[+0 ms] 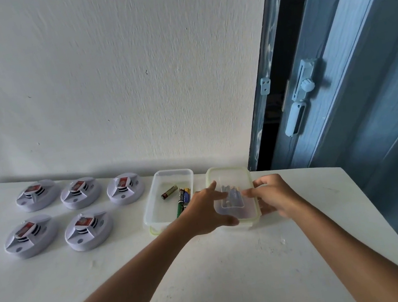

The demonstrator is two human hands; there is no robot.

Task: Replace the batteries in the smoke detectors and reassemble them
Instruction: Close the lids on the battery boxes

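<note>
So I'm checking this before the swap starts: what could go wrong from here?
The lidded container, held at its sides by the left hand and right hand, holds loose batteries that could spill if the lid pops. It lies near the table edge. The open container alongside also has batteries, so sets might mix.

Five smoke detectors [83,212] on white counter [211,278], left, two rows. Open clear container [150,210] holds loose batteries [177,196], centre. Lidded container [230,174] just right of it; left hand [206,213] and right hand [273,195] grip its sides, fingers on lid. Blue door [362,74] far right.
</note>
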